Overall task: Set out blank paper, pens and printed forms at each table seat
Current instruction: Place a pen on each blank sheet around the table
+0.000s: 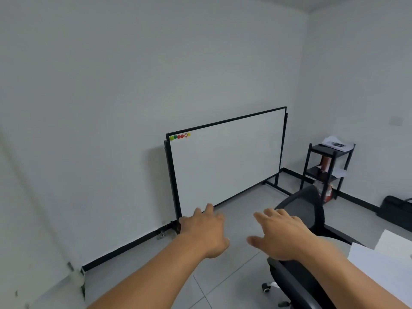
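Note:
Both my arms reach forward over the floor. My left hand (205, 228) is empty with fingers spread, in front of the whiteboard's lower left corner. My right hand (281, 235) is also empty, fingers apart, hovering above a black office chair (298, 284). White sheets of paper (379, 270) lie on a table corner at the lower right edge. More papers and what looks like dark pens (335, 143) rest on top of a black shelf unit (327, 168) in the far right corner.
A black-framed whiteboard (227, 161) on a wheeled stand leans near the left wall, with coloured magnets (179, 136) at its top left. A black bag (396, 210) sits on the floor at the right wall. Grey tiled floor (223, 275) lies ahead.

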